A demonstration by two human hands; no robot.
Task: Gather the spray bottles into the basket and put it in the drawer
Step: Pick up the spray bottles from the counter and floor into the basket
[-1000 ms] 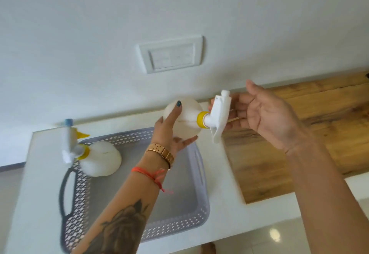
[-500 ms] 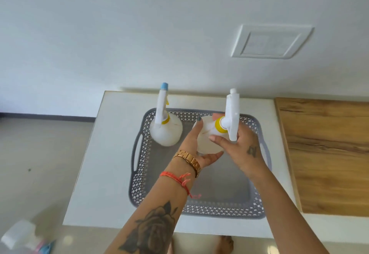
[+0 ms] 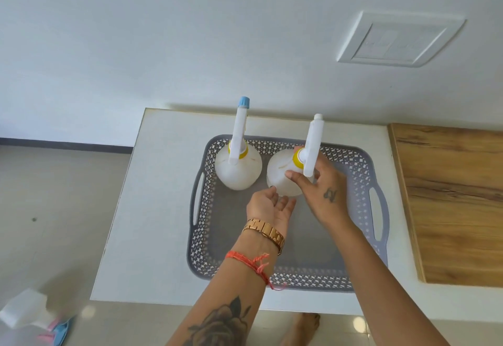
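Two spray bottles stand upright in the grey basket [image 3: 379, 239], which sits on your white counter [image 3: 152, 223] beside a wooden board [image 3: 451, 204]. Both are in the basket's far half, close together, though I cannot tell if they touch. One has a blue nozzle tip [image 3: 239, 166] (on the left, with no hand on it). Your right hand [image 3: 324, 193] grips the neck of the white-tipped bottle [image 3: 283, 174], thumb and fingers curled around it just under the yellow collar. Your left hand [image 3: 269, 205] lies palm up at that bottle's near base, fingers relaxed and spread, holding nothing. On the floor [image 3: 54, 196] at lower left lies a blurred third bottle [image 3: 25, 310].
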